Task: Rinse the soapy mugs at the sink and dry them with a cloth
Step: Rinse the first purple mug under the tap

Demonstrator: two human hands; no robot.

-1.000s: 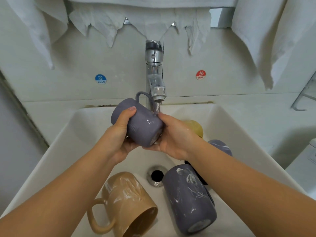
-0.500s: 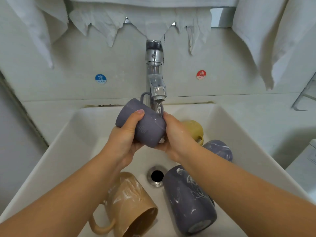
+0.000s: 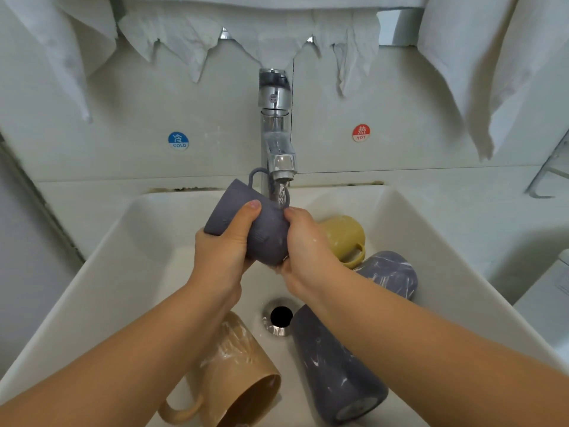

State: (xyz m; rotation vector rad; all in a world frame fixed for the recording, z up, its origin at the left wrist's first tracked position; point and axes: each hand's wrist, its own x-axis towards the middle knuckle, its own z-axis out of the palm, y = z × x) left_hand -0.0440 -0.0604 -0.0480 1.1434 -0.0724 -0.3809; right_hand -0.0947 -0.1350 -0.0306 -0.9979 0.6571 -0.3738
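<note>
- White tiled wall (image 3: 400,97) fills my background; white cloths (image 3: 480,72) hang along its top edge, above the faucet (image 3: 275,131).
- Left of the faucet I see a blue COLD sticker (image 3: 178,140); right of it, a red HOT sticker (image 3: 361,133).
- Below the faucet sits the white sink (image 3: 123,251), with its drain (image 3: 280,316) at the basin floor.
- Water runs from the faucet spout onto the grey mug (image 3: 243,223), which I hold tilted directly under it, handle toward the wall.
- My left hand (image 3: 224,251) grasps the grey mug's body, thumb across its side.
- My right hand (image 3: 303,251) grips the mug's rim end, fingers curled around it.
- Right of the faucet line, a yellow mug (image 3: 345,238) lies in the basin, touching a soapy grey mug (image 3: 391,272).
- Nearer me than the drain, a soapy tan mug (image 3: 243,374) and a second soapy grey mug (image 3: 335,368) lie on their sides.
</note>
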